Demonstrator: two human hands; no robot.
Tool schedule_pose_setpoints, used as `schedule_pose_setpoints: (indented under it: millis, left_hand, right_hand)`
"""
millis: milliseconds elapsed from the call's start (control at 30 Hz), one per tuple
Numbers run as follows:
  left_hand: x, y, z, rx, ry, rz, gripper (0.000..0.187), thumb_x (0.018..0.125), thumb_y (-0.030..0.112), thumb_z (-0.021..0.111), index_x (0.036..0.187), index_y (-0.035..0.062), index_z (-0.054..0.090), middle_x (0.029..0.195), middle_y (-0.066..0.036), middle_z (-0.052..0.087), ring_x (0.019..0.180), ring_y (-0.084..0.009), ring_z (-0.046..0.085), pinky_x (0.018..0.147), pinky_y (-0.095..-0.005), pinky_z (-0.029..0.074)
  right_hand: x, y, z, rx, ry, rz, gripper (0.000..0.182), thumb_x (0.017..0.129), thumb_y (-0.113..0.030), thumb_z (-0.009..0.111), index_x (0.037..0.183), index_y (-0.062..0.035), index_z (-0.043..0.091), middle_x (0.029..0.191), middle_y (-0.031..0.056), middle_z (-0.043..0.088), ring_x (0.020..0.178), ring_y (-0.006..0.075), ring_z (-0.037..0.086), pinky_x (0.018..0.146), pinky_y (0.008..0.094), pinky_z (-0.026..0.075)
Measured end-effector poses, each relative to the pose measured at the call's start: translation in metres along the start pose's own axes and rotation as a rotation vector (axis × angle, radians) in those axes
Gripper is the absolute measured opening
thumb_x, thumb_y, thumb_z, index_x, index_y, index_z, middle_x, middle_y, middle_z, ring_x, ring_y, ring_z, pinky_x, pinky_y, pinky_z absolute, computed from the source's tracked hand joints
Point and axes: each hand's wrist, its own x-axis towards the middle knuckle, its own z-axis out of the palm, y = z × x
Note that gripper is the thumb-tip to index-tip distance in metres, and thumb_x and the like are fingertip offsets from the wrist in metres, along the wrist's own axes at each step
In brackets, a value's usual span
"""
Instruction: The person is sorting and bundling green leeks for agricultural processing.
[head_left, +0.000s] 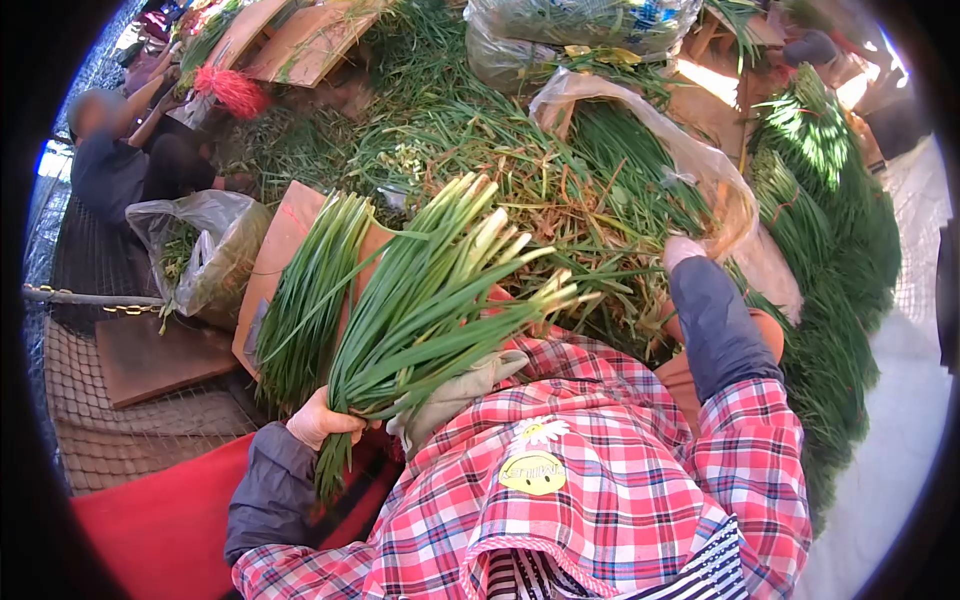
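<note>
My left hand [326, 420] is closed around the leaf end of a loose bunch of garlic chives [430, 290], whose pale cut stems fan out to the upper right over my lap. Beside it, another chive bunch [312, 290] lies on a tilted wooden board [272, 262]. Out in front, my right hand [683, 250] is at the near rim of a clear plastic bag [738, 205] and appears to pinch it; the fingertips are mostly hidden. More green chives [625, 150] lie inside that bag.
Loose leaves and dry trimmings [520, 190] cover the ground ahead. Stacked chives [825, 270] line the right side. At left are a plastic bag of greens [215, 250], a brown board [165, 355] and a seated person [120, 150]. Full plastic sacks [590, 30] stand at the back.
</note>
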Motion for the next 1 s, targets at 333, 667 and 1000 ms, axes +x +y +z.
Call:
schedule_pose_setpoints:
  millis: [333, 667, 1000]
  left_hand:
    - [-0.002, -0.007, 0.033, -0.301, -0.176, 0.066, 0.04, 0.071, 0.019, 0.07, 0.099, -0.0057, 0.056, 0.077, -0.015, 0.061, 0.049, -0.0186, 0.055, 0.044, -0.0295, 0.041]
    - [0.003, -0.008, 0.042, -0.177, -0.077, 0.039, 0.035, 0.073, 0.014, 0.067, 0.104, 0.0002, 0.058, 0.086, -0.011, 0.064, 0.054, -0.0157, 0.058, 0.048, -0.0265, 0.045]
    - [0.004, 0.009, 0.039, -0.093, 0.022, 0.11, 0.041, 0.07, 0.005, 0.067, 0.109, -0.002, 0.054, 0.083, -0.014, 0.063, 0.054, -0.0162, 0.057, 0.046, -0.0249, 0.044]
  right_hand:
    - [-0.12, -0.069, -0.092, 0.11, 0.502, -0.397, 0.036, 0.074, -0.029, 0.066, 0.103, -0.008, 0.063, 0.099, 0.0157, 0.065, 0.094, 0.0313, 0.061, 0.079, 0.0407, 0.048]
    - [-0.138, -0.169, -0.095, 1.365, -0.596, -0.468, 0.045, 0.085, -0.039, 0.061, 0.104, 0.0017, 0.057, 0.086, 0.0115, 0.066, 0.072, 0.0194, 0.065, 0.06, 0.0323, 0.052]
    - [-0.153, -0.169, -0.13, 0.553, 0.959, -0.91, 0.022, 0.068, -0.026, 0.071, 0.087, -0.0173, 0.063, 0.093, 0.0034, 0.062, 0.096, 0.0266, 0.056, 0.087, 0.0455, 0.039]
